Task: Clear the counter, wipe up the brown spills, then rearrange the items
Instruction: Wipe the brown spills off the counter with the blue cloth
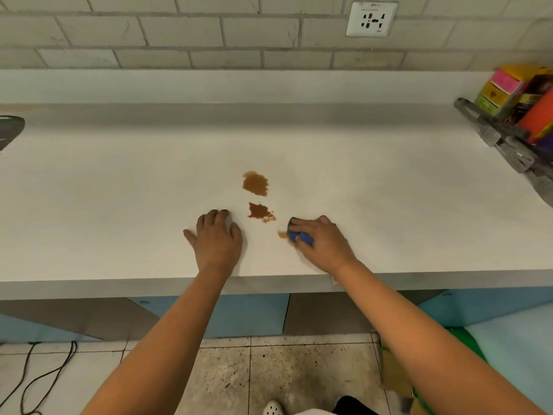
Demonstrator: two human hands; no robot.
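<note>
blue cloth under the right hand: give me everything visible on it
The blue cloth is a small, bunched wad of soft-looking fabric, deep blue, mostly hidden beneath the right hand, whose fingers press it flat onto the white counter. Only its left and front edges show. It sits near the counter's front edge, on the smallest brown smear, partly covering it. Two larger brown spills lie apart from it, farther back and to its left. Its full shape and size cannot be told.
</note>
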